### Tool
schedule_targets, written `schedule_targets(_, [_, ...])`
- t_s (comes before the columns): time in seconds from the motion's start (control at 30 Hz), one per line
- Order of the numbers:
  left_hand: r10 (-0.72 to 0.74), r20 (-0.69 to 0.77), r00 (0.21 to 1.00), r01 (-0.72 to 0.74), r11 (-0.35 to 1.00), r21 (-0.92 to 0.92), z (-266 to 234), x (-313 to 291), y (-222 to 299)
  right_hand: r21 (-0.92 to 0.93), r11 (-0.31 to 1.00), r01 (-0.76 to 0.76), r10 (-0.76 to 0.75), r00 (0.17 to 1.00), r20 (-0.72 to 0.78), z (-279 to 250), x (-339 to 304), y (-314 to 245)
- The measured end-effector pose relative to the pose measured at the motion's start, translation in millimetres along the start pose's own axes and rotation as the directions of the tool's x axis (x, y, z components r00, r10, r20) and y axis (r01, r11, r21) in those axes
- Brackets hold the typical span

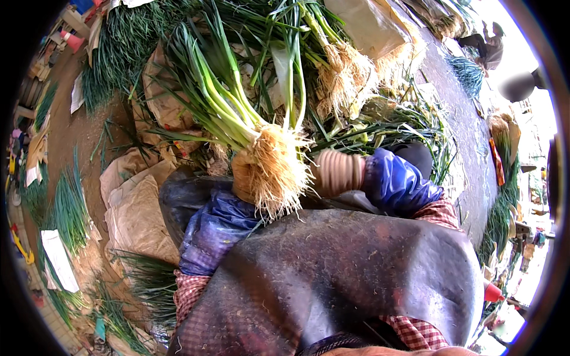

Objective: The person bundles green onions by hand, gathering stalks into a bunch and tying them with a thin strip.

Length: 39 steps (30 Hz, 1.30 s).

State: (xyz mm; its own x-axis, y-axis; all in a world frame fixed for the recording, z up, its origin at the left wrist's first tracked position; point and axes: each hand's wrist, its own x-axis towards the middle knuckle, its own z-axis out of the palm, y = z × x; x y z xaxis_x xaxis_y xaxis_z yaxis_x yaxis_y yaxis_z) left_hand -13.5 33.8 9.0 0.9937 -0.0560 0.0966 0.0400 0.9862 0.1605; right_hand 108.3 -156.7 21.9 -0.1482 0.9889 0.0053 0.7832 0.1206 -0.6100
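Note:
A bunch of spring onions point(276, 166) is held up over my lap, its tangled pale roots toward me and its green leaves fanning away to the upper left. My left hand point(241, 172), in a tan glove, is closed against the left side of the root end; the roots cover most of its fingers. On the other side, my right hand point(335, 172) shows mainly as a ribbed tan glove cuff beside the roots, with its fingers hidden. Blue plastic sleeves cover both forearms. Just beyond the right hand lies a second rooted bunch point(344, 74).
A dark, dirty apron point(350, 267) spreads over my lap. Crumpled brown paper point(139, 207) lies at the left, near more green bunches point(70, 207). Loose leaves point(409, 127) litter the right side. Another person point(490, 47) is at the far upper right.

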Motion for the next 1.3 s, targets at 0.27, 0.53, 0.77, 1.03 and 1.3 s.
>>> schedule_targets(0.27, [-0.001, 0.055, 0.999, 0.003, 0.999, -0.042, -8, -1, 2, -0.378, 0.737, -0.56, 0.661, 0.713, 0.234, -24, -10, 29])
schedule_targets(0.53, [-0.106, -0.108, 0.988, 0.112, 0.992, 0.051, -13, -2, -9, -0.555, 0.724, -0.41, 0.215, 0.898, -0.384, -81, 131, 107])
schedule_targets(0.77, [-0.118, 0.056, 0.991, 0.116, 0.992, 0.041, 2, -12, 23, -0.595, 0.583, -0.554, 0.391, 0.833, -0.392, -32, 131, 165])
schedule_targets(1.03, [-0.117, 0.116, 0.986, 0.113, 0.993, 0.044, 11, -15, 28, -0.37, 0.764, -0.528, 0.644, 0.656, 0.394, -26, 37, 61])
schedule_targets(1.3, [-0.124, 0.02, 0.992, 0.124, 0.992, -0.002, 3, -6, -3, -0.436, 0.275, -0.857, 0.444, 0.515, -0.733, -138, 45, 137])
